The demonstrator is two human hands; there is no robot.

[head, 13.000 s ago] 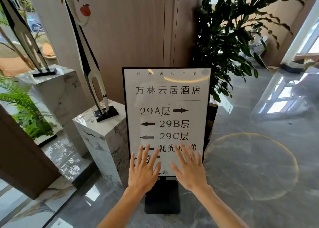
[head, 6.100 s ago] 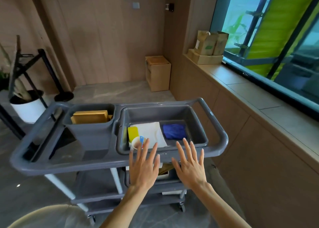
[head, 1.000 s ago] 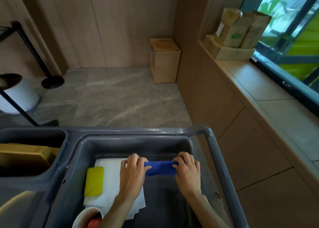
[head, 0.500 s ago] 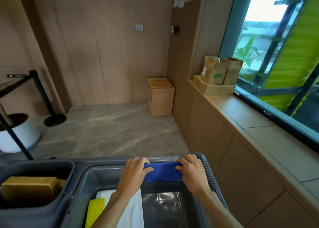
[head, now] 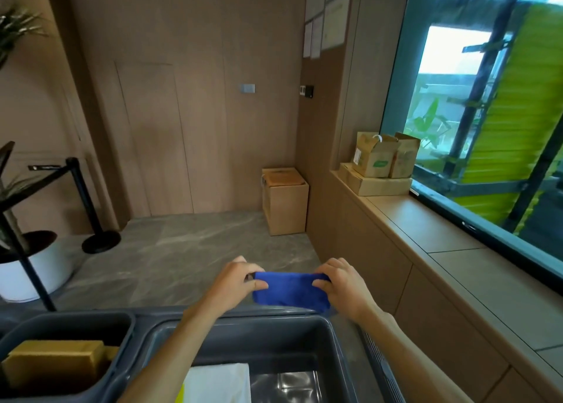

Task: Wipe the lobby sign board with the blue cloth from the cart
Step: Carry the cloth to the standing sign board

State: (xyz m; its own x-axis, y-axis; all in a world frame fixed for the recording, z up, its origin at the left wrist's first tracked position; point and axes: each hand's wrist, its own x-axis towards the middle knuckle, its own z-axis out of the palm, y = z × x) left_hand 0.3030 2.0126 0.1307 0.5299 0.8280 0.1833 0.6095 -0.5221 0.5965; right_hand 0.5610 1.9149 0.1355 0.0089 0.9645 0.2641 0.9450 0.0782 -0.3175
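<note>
- I have the blue cloth (head: 291, 290) pinched between both hands, held in the air just beyond the far rim of the cart (head: 243, 314), clear of its tub.
- My left hand (head: 234, 280) is closed on the cloth's left end, thumb on top and fingers curled under; my right hand (head: 342, 283) is closed on the right end the same way. Neither hand has anything else in it.
- The cloth looks folded into a thick pad, stretched level between the two grips.
- In the tub below I see a white sheet (head: 219, 383) and a sliver of something yellow at its edge; the smaller bin to the left holds a tan block (head: 54, 361).
- I judge the fetching step is done: cloth is out of the cart, wiping not yet begun.
- The sign board is nowhere in this view; ahead are only the wood-panelled wall, a cardboard box (head: 285, 204) on the floor and cartons (head: 380, 165) on the window ledge.
- The next move, as I read it, calls for turning away from the cart, finding the board, and shifting the cloth into one hand so a flat face meets the panel.
</note>
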